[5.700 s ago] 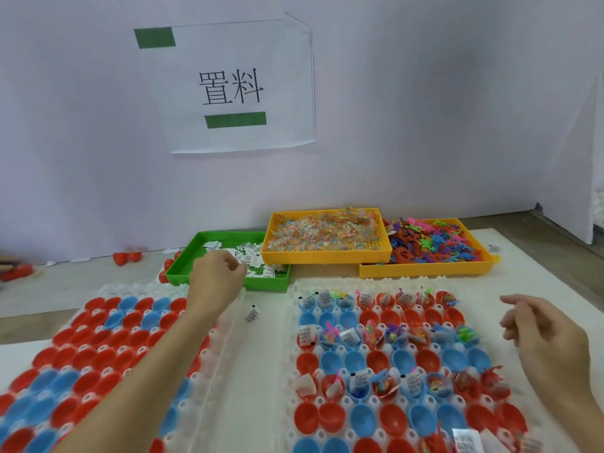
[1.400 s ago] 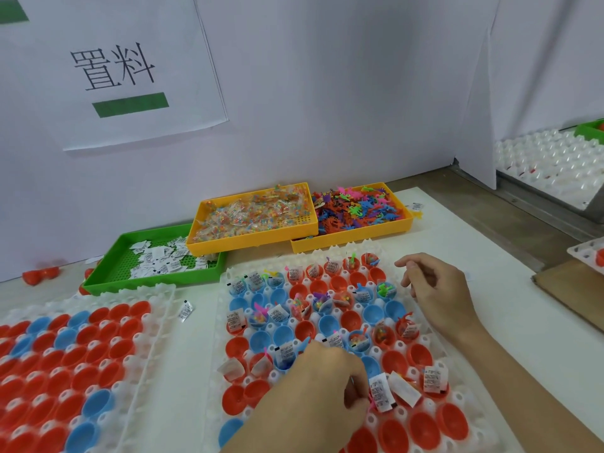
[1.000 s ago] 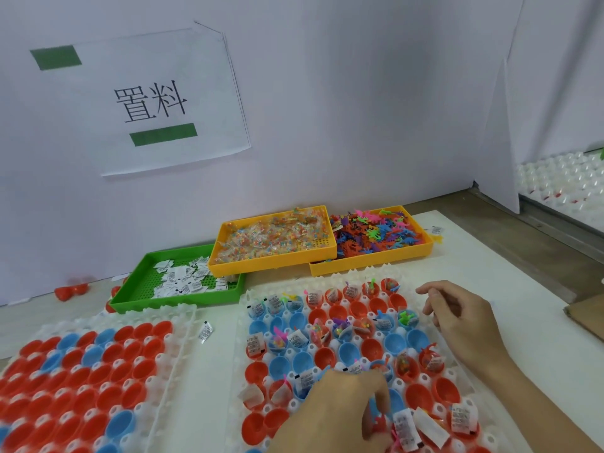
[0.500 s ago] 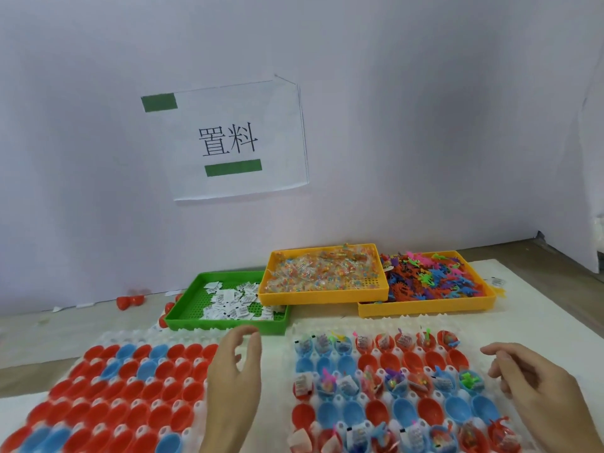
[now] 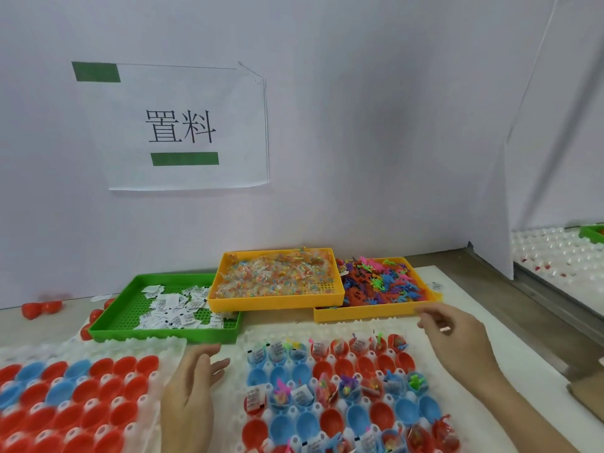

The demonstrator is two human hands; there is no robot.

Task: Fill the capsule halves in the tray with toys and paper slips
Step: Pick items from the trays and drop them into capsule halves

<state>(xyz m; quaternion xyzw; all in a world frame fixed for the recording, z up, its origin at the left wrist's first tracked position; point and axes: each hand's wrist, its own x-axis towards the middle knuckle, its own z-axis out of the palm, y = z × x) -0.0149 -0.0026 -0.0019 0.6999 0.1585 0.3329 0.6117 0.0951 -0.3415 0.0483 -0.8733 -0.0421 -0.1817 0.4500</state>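
A white tray (image 5: 330, 328) in front of me holds red and blue capsule halves (image 5: 344, 367); several contain small toys and paper slips, others are bare. My left hand (image 5: 189, 387) hovers between this tray and a second tray, fingers apart, holding nothing, pointing toward the green tray (image 5: 130, 302) of paper slips (image 5: 173, 308). My right hand (image 5: 457, 341) floats over the tray's far right corner, just in front of the yellow tray of coloured toy figures (image 5: 379, 282), fingers loosely curled; I see nothing in it.
A second white tray (image 5: 98, 348) of red and blue capsule halves lies at the left. A yellow tray of bagged toys (image 5: 277, 276) sits between the green and the other yellow tray. Loose red capsule halves (image 5: 39, 308) lie by the wall. More white trays (image 5: 555, 253) stand far right.
The view has swung right and slightly down. My left hand moved forward toward the green tray. My right hand rose toward the yellow tray of toy figures.
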